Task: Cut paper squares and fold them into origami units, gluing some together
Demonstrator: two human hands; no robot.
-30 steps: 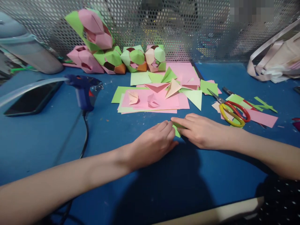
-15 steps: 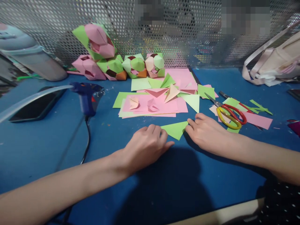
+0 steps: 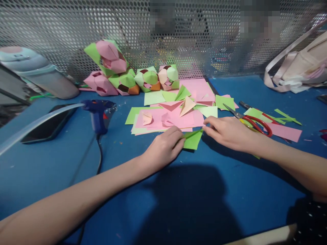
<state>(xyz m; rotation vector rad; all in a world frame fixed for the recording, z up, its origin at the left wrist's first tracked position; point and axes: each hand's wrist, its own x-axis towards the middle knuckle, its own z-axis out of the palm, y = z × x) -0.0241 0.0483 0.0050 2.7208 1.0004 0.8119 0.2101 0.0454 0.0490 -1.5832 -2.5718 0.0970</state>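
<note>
A bright green sheet of folded paper point(image 3: 192, 140) is held between my hands just above the blue table. Its crease stands partly open, with one flap raised along the far edge. My left hand point(image 3: 163, 146) pinches the paper's left end between thumb and fingers. At the upper right corner, my right hand point(image 3: 227, 132) has its thumb and fingertips closed together on the paper. Behind lies a stack of pink paper point(image 3: 178, 119) with small folded pieces on it. The scissors point(image 3: 258, 125), with red and yellow handles, lie partly hidden behind my right hand.
A blue glue gun point(image 3: 98, 117) stands at the left, its cord trailing toward me. Near it are a phone point(image 3: 48, 124) and a bottle point(image 3: 41, 75). Folded paper balls point(image 3: 125, 81) line the perforated metal screen point(image 3: 133, 27). Paper scraps point(image 3: 283, 131) and a bag point(image 3: 304, 64) are on the right.
The green paper was folded flat as a triangle; now its fold has opened. My left hand has closed on its left end, and my right hand has shifted slightly. The camera view has tilted.
</note>
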